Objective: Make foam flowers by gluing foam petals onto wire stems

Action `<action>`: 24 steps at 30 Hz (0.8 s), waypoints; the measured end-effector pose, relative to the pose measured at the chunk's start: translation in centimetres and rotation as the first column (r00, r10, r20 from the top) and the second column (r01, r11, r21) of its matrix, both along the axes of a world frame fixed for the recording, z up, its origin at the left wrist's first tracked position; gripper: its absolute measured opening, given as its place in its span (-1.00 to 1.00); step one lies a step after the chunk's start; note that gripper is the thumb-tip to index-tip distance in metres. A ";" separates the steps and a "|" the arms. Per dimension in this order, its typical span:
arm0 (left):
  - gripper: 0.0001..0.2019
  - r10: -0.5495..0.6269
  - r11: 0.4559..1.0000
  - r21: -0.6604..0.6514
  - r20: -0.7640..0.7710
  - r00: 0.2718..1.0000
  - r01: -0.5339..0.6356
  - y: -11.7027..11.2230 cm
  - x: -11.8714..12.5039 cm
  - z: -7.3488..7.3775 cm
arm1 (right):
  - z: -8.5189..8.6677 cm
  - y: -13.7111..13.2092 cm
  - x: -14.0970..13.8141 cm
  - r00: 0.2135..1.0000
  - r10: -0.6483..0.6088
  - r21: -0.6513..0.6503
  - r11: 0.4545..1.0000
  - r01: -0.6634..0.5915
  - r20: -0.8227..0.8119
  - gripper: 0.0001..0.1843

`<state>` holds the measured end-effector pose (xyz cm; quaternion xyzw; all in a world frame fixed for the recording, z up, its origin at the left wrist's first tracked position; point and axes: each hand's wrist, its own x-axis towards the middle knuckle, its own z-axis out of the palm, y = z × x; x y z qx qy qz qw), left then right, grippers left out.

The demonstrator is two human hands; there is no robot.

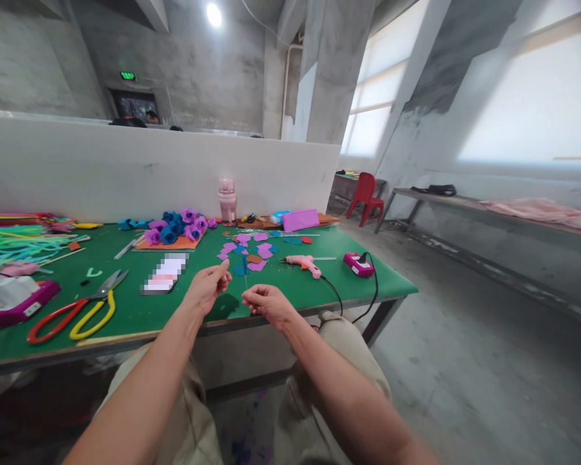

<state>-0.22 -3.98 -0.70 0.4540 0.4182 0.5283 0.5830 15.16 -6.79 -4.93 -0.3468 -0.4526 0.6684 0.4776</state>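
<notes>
One-handed, seemingly readies a blue-tipped stem, pinching its lower end over the tabletop in right hand; cannot tell curled left hand's contents; next probably calls for a loose purple piece.

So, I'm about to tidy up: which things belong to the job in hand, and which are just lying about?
Likely part of the job:
blue-tipped thin stem, at the right hand
purple and blue cut pieces
blue and purple flowers
pink glue gun
scissors

Probably just lying about:
pink bottle
tissue box
red chair
</notes>
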 end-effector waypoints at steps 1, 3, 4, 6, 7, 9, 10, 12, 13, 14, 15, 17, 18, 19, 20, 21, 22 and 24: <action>-0.80 -0.006 1.000 0.007 -0.021 1.000 0.006 0.0 -0.1 0.0 | 0.0 0.0 0.0 1.000 -0.001 -0.002 1.000 0.001 -0.005 -0.71; -0.81 -0.058 0.998 0.030 -0.045 0.997 0.059 -0.2 -0.1 0.0 | 0.0 0.1 0.1 1.000 -0.005 -0.001 1.000 0.005 -0.020 -0.71; -0.81 -0.076 0.996 0.050 -0.052 0.996 0.078 -0.3 0.0 0.0 | -0.1 0.1 0.1 1.000 -0.007 -0.001 1.000 0.007 -0.029 -0.71; -0.93 -0.078 0.992 0.096 -0.048 0.996 0.082 -0.4 0.1 -0.1 | -0.1 0.2 0.1 0.999 -0.010 -0.004 1.000 0.010 -0.045 -0.72; -0.89 -0.068 0.991 0.112 -0.040 0.997 0.072 -0.4 0.2 -0.1 | -0.1 0.2 0.1 0.999 -0.011 -0.007 1.000 0.010 -0.050 -0.72; -0.80 -0.065 0.990 0.122 -0.032 0.997 0.069 -0.4 0.2 -0.1 | -0.1 0.2 0.0 0.998 -0.010 -0.008 1.000 0.010 -0.058 -0.72; -0.79 -0.068 0.990 0.119 -0.034 0.997 0.071 -0.4 0.3 -0.1 | -0.1 0.2 0.0 0.998 -0.013 -0.009 1.000 0.013 -0.061 -0.71; -0.82 -0.079 0.991 0.107 -0.045 0.996 0.084 -0.5 0.5 -0.1 | 0.0 0.1 0.0 0.998 -0.019 -0.012 1.000 0.018 -0.063 -0.71; -0.84 -0.093 0.989 0.106 -0.061 0.994 0.099 -0.6 0.6 -0.1 | 0.0 0.1 0.0 0.998 -0.021 -0.013 1.000 0.021 -0.063 -0.70; -0.84 -0.111 0.987 0.106 -0.089 0.990 0.120 -0.7 0.8 -0.1 | 0.1 0.1 0.0 0.998 -0.022 -0.013 1.000 0.021 -0.063 -0.70; -0.83 -0.129 0.984 0.108 -0.126 0.984 0.143 -0.8 1.0 -0.2 | 0.1 0.1 0.0 0.998 -0.020 -0.012 1.000 0.020 -0.063 -0.69; -0.79 -0.170 0.975 0.109 -0.204 0.964 0.195 -1.1 1.4 -0.4 | 0.0 0.1 0.0 0.998 -0.016 -0.007 1.000 0.016 -0.064 -0.68; -0.78 -0.185 0.971 0.106 -0.230 0.955 0.214 -1.2 1.6 -0.5 | 0.0 0.1 0.0 0.998 -0.016 -0.004 1.000 0.016 -0.064 -0.67; -0.78 -0.193 0.969 0.105 -0.241 0.951 0.223 -1.2 1.7 -0.6 | 0.0 0.1 0.0 0.998 -0.016 0.001 1.000 0.016 -0.062 -0.67; -0.78 -0.195 0.969 0.105 -0.241 0.951 0.225 -1.2 1.7 -0.7 | -0.1 0.1 0.0 0.998 -0.017 0.006 1.000 0.018 -0.058 -0.67; -0.79 -0.189 0.970 0.107 -0.234 0.954 0.219 -1.2 1.7 -0.7 | -0.1 0.1 -0.1 0.999 -0.017 0.012 1.000 0.018 -0.051 -0.67; -0.79 -0.176 0.973 0.110 -0.225 0.958 0.205 -1.2 1.6 -0.7 | -0.2 0.1 -0.1 0.999 -0.017 0.018 1.000 0.018 -0.041 -0.67; -0.79 -0.141 0.978 0.124 -0.204 0.969 0.168 -1.1 1.4 -0.4 | -0.2 0.0 -0.2 1.000 -0.019 0.021 1.000 0.019 -0.010 -0.67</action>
